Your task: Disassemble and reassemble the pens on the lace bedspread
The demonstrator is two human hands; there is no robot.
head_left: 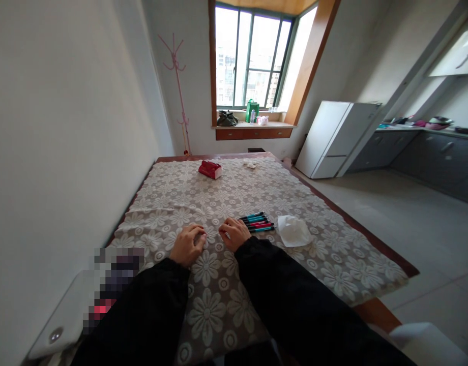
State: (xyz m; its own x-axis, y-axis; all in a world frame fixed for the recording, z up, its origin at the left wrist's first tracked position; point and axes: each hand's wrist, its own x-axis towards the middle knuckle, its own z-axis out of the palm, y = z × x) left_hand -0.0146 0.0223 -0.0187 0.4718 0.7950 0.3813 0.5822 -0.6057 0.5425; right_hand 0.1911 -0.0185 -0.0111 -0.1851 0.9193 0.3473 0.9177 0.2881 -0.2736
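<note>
My left hand (187, 245) rests on the flowered lace tablecloth (234, 203) with its fingers curled; I cannot see anything in it. A little to its right lies my right hand (235, 233), fingers curled, touching the near ends of several coloured pens (257, 222) lined up side by side. Whether it grips a pen is not clear. A crumpled white tissue (293, 230) lies just right of the pens. Black sleeves cover both my forearms.
A red tissue pack (210, 169) and a small white item (250, 163) sit at the far end of the table. A wall runs along the left. A white fridge (333, 137), grey kitchen cabinets (428, 152) and open floor lie to the right. A pink coat stand (178, 91) stands by the window.
</note>
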